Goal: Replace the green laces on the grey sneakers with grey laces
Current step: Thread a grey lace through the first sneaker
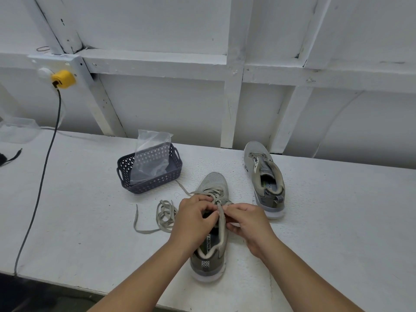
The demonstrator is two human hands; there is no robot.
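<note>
Both hands met over the middle of the near sneaker (211,224), which lay on the white table (337,221) with its heel toward the person. The left hand (194,218) had its fingers curled in against the lace (221,216) at the upper eyelets, and the right hand (246,218) pinched the same lace from the other side, fingertips nearly touching those of the left. Just which eyelet they worked could not be made out, since the fingers covered it.

Beyond the grip, toward the toe, pale laces already crossed the shoe in several rows, so by my judgement the lacing of this shoe was well along, with only the top holes left. Whether that lace was the new grey one or the old one I could not say; its colour looked greyish-tan.

Left of the grip a loose lace (165,216) lay in a heap on the table. Past it stood a dark basket (126,176) holding a clear plastic bag (153,154).

Right of the grip and farther back lay the second sneaker (264,176), which seemed to have no lace through its eyelets, so it probably remained to be done.
</note>
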